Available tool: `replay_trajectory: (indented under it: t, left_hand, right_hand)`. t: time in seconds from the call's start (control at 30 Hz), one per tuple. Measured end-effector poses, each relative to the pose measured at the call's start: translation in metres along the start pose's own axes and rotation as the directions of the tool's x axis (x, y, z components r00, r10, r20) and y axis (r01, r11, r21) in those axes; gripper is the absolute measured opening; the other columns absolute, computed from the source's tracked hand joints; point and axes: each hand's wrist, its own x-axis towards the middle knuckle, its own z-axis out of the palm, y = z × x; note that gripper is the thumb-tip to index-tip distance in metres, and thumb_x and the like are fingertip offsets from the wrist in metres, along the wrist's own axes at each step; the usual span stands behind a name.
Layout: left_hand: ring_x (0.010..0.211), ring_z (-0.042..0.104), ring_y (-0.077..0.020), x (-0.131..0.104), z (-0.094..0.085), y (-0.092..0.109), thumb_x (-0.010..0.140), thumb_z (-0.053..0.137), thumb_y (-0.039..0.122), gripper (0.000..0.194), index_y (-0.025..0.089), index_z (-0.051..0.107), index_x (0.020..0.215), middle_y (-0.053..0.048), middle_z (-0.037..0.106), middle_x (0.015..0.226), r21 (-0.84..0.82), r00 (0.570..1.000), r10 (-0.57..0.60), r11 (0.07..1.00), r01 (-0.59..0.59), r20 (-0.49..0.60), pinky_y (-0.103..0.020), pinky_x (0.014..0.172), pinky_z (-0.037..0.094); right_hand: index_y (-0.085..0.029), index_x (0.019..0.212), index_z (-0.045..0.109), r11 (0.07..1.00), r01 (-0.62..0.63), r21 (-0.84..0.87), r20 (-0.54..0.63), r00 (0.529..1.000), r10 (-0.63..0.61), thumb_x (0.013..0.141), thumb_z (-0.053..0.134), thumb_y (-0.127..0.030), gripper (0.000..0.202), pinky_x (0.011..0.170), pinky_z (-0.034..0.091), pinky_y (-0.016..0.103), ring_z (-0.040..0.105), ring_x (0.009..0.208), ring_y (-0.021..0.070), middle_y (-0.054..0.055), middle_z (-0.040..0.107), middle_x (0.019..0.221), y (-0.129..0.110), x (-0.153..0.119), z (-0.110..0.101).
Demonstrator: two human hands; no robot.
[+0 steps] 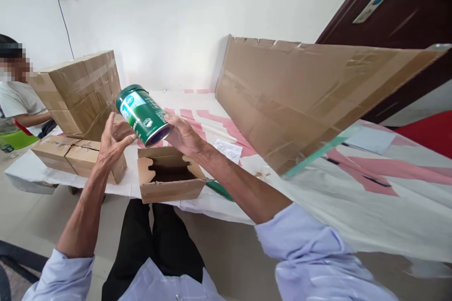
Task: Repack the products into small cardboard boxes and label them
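Observation:
A green can with a blue and white label is held tilted above an open cardboard box at the table's front edge. My right hand grips the can's lower right side. On the other side, my left hand is spread, its fingers apart, close to the can's lower left; whether it touches the can is hard to tell. The small box has its top flaps open, with a dark inside.
Closed cartons lie at the left, with taller stacked cartons behind. A large cardboard sheet leans at the right. A printed paper lies on the table. Another person sits far left.

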Motion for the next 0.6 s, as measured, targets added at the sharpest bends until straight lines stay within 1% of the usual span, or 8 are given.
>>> replay_trajectory:
  t: [0.07, 0.1, 0.17, 0.23, 0.3, 0.4, 0.5, 0.6]
  left_hand:
    - [0.153, 0.051, -0.046, -0.001, 0.009, 0.0, 0.08, 0.088, 0.065, 0.123, 0.031, 0.018, 0.175, -0.02, 0.05, 0.168, -0.156, 0.995, -0.04, 0.986, 0.053, 0.088, -0.068, 0.12, 0.049]
    - [0.157, 0.047, -0.0446, -0.001, 0.013, 0.0, 0.079, 0.089, 0.064, 0.123, 0.031, 0.02, 0.175, -0.017, 0.049, 0.17, -0.179, 0.995, -0.051, 0.982, 0.066, 0.087, -0.066, 0.125, 0.045]
    - [0.162, 0.04, -0.0432, 0.003, 0.019, -0.001, 0.075, 0.093, 0.062, 0.124, 0.029, 0.027, 0.174, -0.014, 0.045, 0.174, -0.166, 0.996, -0.092, 0.982, 0.094, 0.021, -0.063, 0.132, 0.036]
    - [0.164, 0.038, -0.0416, 0.008, 0.022, -0.002, 0.075, 0.093, 0.061, 0.116, 0.028, 0.036, 0.171, -0.012, 0.044, 0.175, -0.151, 0.992, -0.125, 0.981, 0.12, -0.024, -0.06, 0.135, 0.032]
    - [0.16, 0.044, -0.0402, 0.012, 0.024, -0.005, 0.079, 0.09, 0.058, 0.102, 0.027, 0.046, 0.165, -0.011, 0.052, 0.169, -0.172, 0.992, -0.127, 0.977, 0.123, -0.016, -0.058, 0.134, 0.035]
    - [0.148, 0.058, -0.0385, 0.016, 0.026, -0.009, 0.081, 0.087, 0.055, 0.086, 0.024, 0.058, 0.156, -0.011, 0.066, 0.154, -0.213, 0.988, -0.155, 0.965, 0.154, 0.012, -0.055, 0.126, 0.045]
    - [0.136, 0.066, -0.0372, 0.016, 0.029, -0.014, 0.08, 0.087, 0.054, 0.082, 0.021, 0.062, 0.15, -0.012, 0.073, 0.144, -0.246, 0.977, -0.214, 0.946, 0.212, 0.02, -0.053, 0.118, 0.052]
    - [0.129, 0.07, -0.0363, 0.018, 0.03, -0.018, 0.078, 0.087, 0.054, 0.082, 0.018, 0.064, 0.148, -0.013, 0.076, 0.137, -0.263, 0.972, -0.234, 0.936, 0.233, 0.03, -0.051, 0.113, 0.056]
  right_hand:
    - [-0.027, 0.147, 0.056, 0.993, 0.001, 0.117, -0.017, 1.0, 0.001, 0.091, 0.058, -0.075, 0.074, 0.11, 0.059, 0.052, 0.068, 0.13, 0.0319, 0.01, 0.074, 0.137, 0.007, 0.004, 0.007]
    - [-0.027, 0.146, 0.057, 0.989, -0.014, 0.15, -0.011, 1.0, 0.016, 0.089, 0.063, -0.071, 0.072, 0.109, 0.06, 0.05, 0.069, 0.127, 0.0305, 0.009, 0.074, 0.137, 0.011, 0.005, 0.01]
    - [-0.028, 0.145, 0.058, 0.979, -0.065, 0.193, -0.005, 0.998, 0.067, 0.087, 0.071, -0.064, 0.07, 0.106, 0.062, 0.047, 0.073, 0.121, 0.0279, 0.007, 0.075, 0.135, 0.02, 0.008, 0.014]
    - [-0.028, 0.141, 0.061, 0.969, -0.132, 0.208, -0.011, 0.991, 0.137, 0.085, 0.077, -0.062, 0.067, 0.104, 0.063, 0.046, 0.075, 0.115, 0.0262, 0.005, 0.076, 0.132, 0.027, 0.01, 0.015]
    - [-0.027, 0.134, 0.065, 0.956, -0.199, 0.215, -0.001, 0.979, 0.204, 0.085, 0.079, -0.06, 0.061, 0.105, 0.063, 0.047, 0.075, 0.114, 0.026, 0.007, 0.078, 0.128, 0.033, 0.012, 0.014]
    - [-0.027, 0.121, 0.07, 0.931, -0.291, 0.221, 0.028, 0.956, 0.293, 0.087, 0.08, -0.059, 0.048, 0.11, 0.06, 0.051, 0.075, 0.115, 0.0277, 0.008, 0.08, 0.123, 0.039, 0.016, 0.011]
    - [-0.028, 0.106, 0.072, 0.908, -0.346, 0.237, 0.009, 0.935, 0.354, 0.087, 0.081, -0.06, 0.038, 0.112, 0.058, 0.056, 0.075, 0.113, 0.0306, 0.006, 0.082, 0.113, 0.046, 0.02, 0.008]
    - [-0.028, 0.099, 0.071, 0.902, -0.371, 0.22, -0.004, 0.925, 0.381, 0.088, 0.081, -0.063, 0.038, 0.108, 0.06, 0.057, 0.075, 0.111, 0.0309, 0.007, 0.082, 0.107, 0.051, 0.023, 0.008]
